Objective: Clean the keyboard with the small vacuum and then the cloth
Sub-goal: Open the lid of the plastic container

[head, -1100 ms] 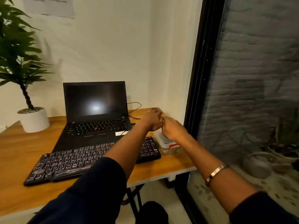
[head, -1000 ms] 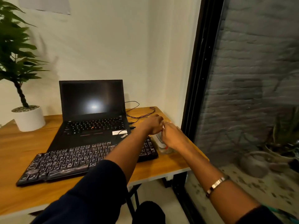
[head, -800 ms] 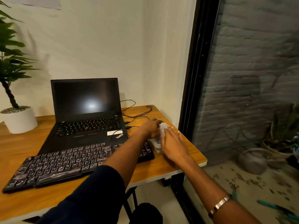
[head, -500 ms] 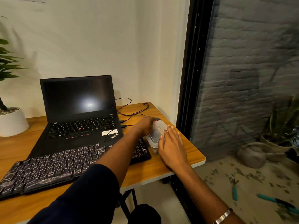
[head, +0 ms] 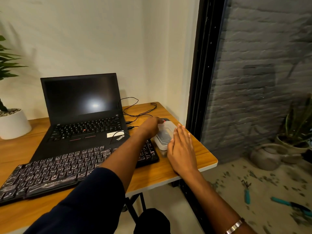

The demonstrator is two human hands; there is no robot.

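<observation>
A long black keyboard (head: 79, 168) lies flat on the wooden table (head: 200, 154), its keycaps marked with pale legends and its front edge glossy with a printed brand name. It serves as the landmark here. Directly behind it sits an open black laptop (head: 82, 115) with a matte lid and a dark screen showing one soft glare spot. Thin black cables (head: 135, 107) loop over the wood behind the keyboard's right end.

Just beside the keyboard's right end stands a small clear plastic box (head: 164, 137), rectangular with rounded corners, its translucent lid (head: 166, 127) tilted up off the base. Something dark shows through its walls, too blurred to identify. No vacuum or cloth can be made out in this view.

The left hand (head: 152, 126) reaches across the keyboard's right end, its dark sleeve (head: 81, 201) over the keys, and its fingers curl around the far-left edge of the lid, gripping it. The right hand (head: 181, 149) lies to the right of the keyboard, fingers straight and pressed together, its inner edge touching the box's right side with the palm facing down toward the wood. A metal bracelet (head: 234, 226) circles that wrist.

Far left of the keyboard stands a smooth white round pot (head: 14, 124) topped with pebbles, holding a plant with narrow green leaves. To the right of the table a black frame (head: 199, 73) borders glass, with rough grey brick beyond it.
</observation>
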